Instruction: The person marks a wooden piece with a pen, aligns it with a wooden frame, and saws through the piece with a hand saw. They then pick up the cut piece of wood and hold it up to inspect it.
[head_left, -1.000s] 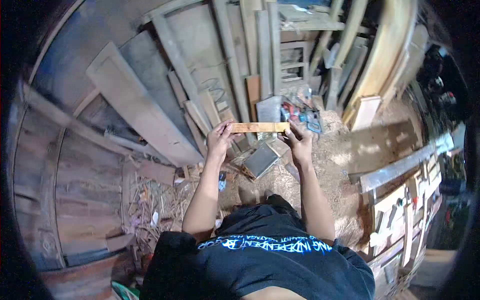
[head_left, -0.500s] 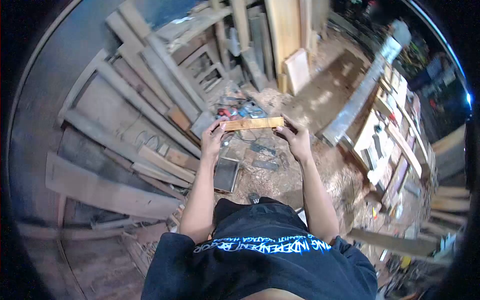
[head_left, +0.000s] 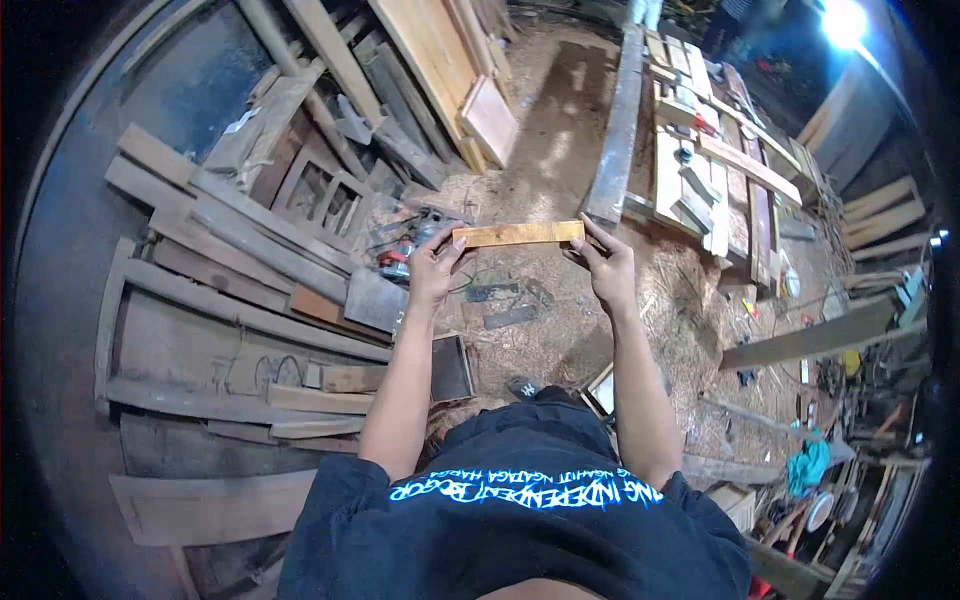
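Sawdust and shavings covered the floor (head_left: pixel 690 300), with grey weathered planks (head_left: pixel 230 240) stacked across the left and a cluttered workbench (head_left: pixel 700 150) standing far right. Smaller, a red power tool (head_left: pixel 400 255) lay on the ground just left of the person's left hand (head_left: pixel 432 268). Both hands were up in front of the chest, well above the floor, and between them ran a short yellow-orange wooden strip (head_left: pixel 518 234), held level and crosswise. The left hand pinched its left end between thumb and fingers. The right hand (head_left: pixel 603 265) did the same at the right end, fingers closed narrowly on the wood. The strip looked light, dry and stiff, showing no sag across its unsupported middle, so an end pinch seemed enough. Its sawn faces probably gave good friction, though a piece this thin might snap if bent, and a one-handed hold would likely sit best at the middle.
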